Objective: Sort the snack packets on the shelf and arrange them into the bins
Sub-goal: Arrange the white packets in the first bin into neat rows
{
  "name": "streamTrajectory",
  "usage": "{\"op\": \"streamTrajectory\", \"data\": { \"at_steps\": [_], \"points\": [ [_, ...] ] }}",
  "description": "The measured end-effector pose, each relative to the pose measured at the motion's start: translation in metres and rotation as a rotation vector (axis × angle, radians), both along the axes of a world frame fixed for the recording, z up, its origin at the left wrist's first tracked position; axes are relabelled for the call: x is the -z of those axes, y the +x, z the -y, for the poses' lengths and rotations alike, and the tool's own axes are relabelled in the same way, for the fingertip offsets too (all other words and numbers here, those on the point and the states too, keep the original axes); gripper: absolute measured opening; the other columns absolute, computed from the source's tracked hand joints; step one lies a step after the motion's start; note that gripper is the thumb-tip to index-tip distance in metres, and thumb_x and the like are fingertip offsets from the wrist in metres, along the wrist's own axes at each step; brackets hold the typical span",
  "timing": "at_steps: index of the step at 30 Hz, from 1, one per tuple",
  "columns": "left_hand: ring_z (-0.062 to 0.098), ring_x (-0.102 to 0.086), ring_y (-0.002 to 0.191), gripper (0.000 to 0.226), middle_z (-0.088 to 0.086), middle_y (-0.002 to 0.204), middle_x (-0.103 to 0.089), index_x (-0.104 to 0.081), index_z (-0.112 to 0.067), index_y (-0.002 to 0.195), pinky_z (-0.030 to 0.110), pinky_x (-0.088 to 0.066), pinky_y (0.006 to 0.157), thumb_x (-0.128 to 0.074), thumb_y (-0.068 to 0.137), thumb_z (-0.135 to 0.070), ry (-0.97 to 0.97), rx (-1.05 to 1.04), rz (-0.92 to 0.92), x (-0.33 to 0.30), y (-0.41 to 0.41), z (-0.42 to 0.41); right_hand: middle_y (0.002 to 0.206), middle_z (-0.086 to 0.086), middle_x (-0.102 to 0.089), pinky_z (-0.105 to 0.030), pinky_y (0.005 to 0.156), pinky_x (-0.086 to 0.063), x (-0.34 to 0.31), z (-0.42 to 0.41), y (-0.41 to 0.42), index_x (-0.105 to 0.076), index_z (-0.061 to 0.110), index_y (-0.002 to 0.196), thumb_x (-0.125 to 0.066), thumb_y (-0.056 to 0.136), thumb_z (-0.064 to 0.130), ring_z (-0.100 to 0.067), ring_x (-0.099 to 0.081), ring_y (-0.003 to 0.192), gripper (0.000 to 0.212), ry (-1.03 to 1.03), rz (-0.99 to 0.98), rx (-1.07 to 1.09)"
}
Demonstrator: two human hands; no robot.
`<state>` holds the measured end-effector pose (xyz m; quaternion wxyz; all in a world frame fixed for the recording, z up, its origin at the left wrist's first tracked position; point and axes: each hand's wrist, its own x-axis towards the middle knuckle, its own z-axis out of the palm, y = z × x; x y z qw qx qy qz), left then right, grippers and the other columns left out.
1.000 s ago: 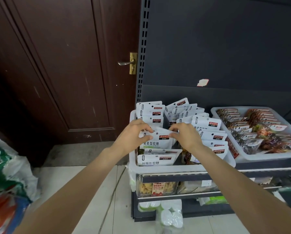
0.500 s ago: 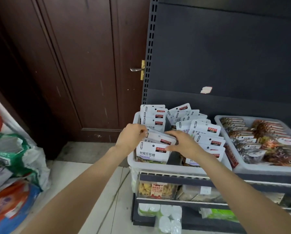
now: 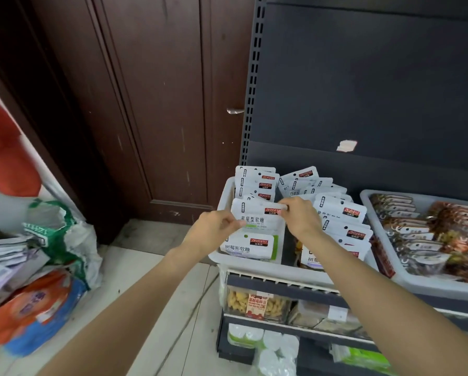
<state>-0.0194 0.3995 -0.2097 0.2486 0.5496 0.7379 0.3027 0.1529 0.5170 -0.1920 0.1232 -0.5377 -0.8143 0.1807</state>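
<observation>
A white bin [image 3: 222,202] on the shelf holds several white snack packets in two rows. I hold one white packet [image 3: 257,218] upright in the bin's left row. My left hand [image 3: 213,229] pinches its left edge and my right hand [image 3: 300,218] pinches its top right corner. In front of it stands another white packet with a green stripe [image 3: 250,246]. The right row [image 3: 341,221] is packed with more of the same white packets.
A second white bin [image 3: 417,283] at the right holds several brown snack packets. Lower shelves [image 3: 257,305] carry boxed goods. A brown door [image 3: 146,104] stands at the left. Bags and papers [image 3: 37,267] pile on the floor at the far left.
The white packet in my hands has been raised and stood upright in the left row. My right hand moved up to its top corner. The camera has shifted left.
</observation>
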Motion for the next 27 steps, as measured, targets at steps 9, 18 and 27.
{"op": "streamTrajectory", "data": {
  "at_steps": [9,18,27],
  "points": [
    [0.018,-0.063,0.087,0.014,-0.003,0.1,-0.069,-0.069,-0.021,0.101,0.036,-0.052,0.078,-0.066,0.087,-0.022,-0.128,0.193,-0.264,0.009,-0.01,-0.003,0.098,-0.001,-0.069,-0.035,0.071,-0.053,0.003,-0.007,0.003,-0.066,0.023,0.102,-0.059,0.092,0.027,-0.022,-0.063,0.089,0.013,0.118,0.09,-0.07],
    [0.02,-0.063,0.091,0.028,0.005,0.098,-0.067,-0.058,-0.012,0.109,0.033,-0.052,0.081,-0.068,0.086,-0.025,-0.041,-0.124,0.02,-0.001,0.001,-0.043,0.092,0.003,-0.069,-0.029,0.069,-0.048,0.004,-0.017,-0.008,-0.067,0.02,0.092,-0.06,0.092,0.026,-0.016,-0.064,0.086,0.009,0.079,-0.07,-0.074],
    [0.02,-0.06,0.105,0.023,0.004,0.111,-0.061,-0.068,-0.017,0.105,0.034,-0.049,0.09,-0.07,0.083,-0.011,-0.102,-0.042,-0.139,0.007,-0.009,-0.066,0.147,-0.008,-0.033,-0.026,0.108,-0.018,0.002,-0.023,-0.008,-0.037,0.017,0.143,-0.056,0.094,0.015,-0.021,-0.03,0.137,0.053,-0.055,-0.021,-0.159]
  ]
}}
